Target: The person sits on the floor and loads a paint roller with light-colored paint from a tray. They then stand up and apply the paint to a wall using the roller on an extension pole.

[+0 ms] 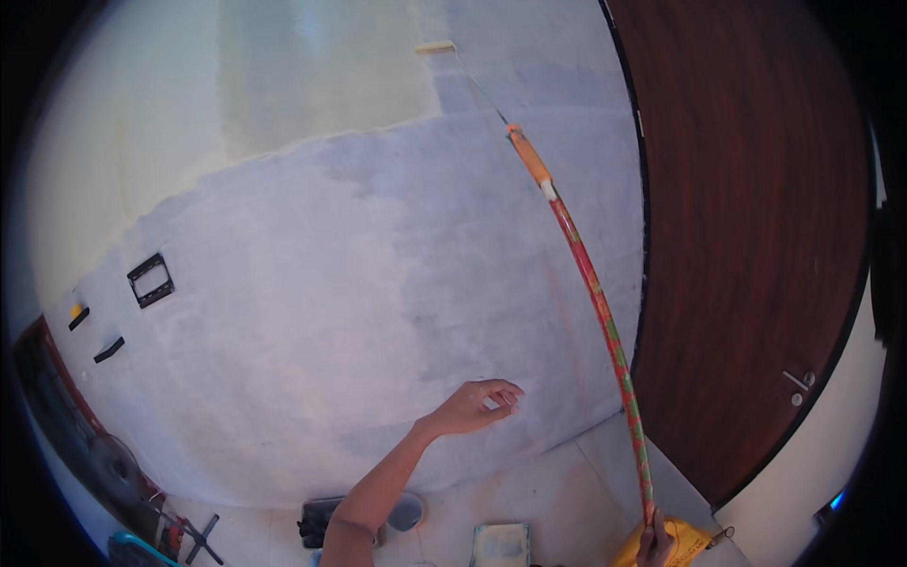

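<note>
My right hand (654,543) is wrapped round the lower end of a long pole (601,307) with a red and green pattern. At the pole's upper end is a paint roller with an orange handle (529,156). Its pale roller head (436,47) rests against the wall (312,246), high up beside a cream-painted area (321,85). The lower wall is whitish grey and patchy. My left hand (475,406) is raised before the lower wall, left of the pole. Its fingers are loosely bent and apart, and it holds nothing.
A dark brown door (746,227) with a metal handle stands at the right. Black wall brackets (151,281) are at the left. On the floor are a paint-smeared tray (502,546), a grey tub (406,511) and a dark container (319,515). Something yellow (688,542) lies by my right hand.
</note>
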`<state>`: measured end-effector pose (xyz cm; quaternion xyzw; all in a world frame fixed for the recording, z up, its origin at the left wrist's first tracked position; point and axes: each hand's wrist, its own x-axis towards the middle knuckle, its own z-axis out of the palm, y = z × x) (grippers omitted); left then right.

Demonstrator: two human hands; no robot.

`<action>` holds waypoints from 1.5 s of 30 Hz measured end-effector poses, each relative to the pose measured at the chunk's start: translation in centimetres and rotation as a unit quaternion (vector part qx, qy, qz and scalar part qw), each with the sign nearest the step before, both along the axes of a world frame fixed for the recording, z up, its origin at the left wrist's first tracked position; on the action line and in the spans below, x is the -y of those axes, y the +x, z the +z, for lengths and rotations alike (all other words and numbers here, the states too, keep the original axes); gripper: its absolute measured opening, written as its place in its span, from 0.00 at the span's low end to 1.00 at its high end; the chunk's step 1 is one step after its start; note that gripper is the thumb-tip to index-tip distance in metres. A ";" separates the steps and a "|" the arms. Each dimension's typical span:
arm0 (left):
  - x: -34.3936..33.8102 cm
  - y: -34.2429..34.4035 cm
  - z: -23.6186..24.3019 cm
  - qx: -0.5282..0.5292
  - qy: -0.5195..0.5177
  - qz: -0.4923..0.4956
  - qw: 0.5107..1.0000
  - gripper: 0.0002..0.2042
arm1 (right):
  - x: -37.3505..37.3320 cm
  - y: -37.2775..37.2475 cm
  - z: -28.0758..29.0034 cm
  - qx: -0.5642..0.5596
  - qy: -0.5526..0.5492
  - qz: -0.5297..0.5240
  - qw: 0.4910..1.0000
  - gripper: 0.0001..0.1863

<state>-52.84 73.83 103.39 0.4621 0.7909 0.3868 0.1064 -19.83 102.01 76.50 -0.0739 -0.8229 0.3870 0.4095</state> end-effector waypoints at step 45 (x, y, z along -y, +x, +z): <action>3.6 0.3 -5.3 0.019 0.036 0.055 0.998 0.14 | -3.1 -26.2 39.5 -0.221 0.028 -0.051 0.974 0.19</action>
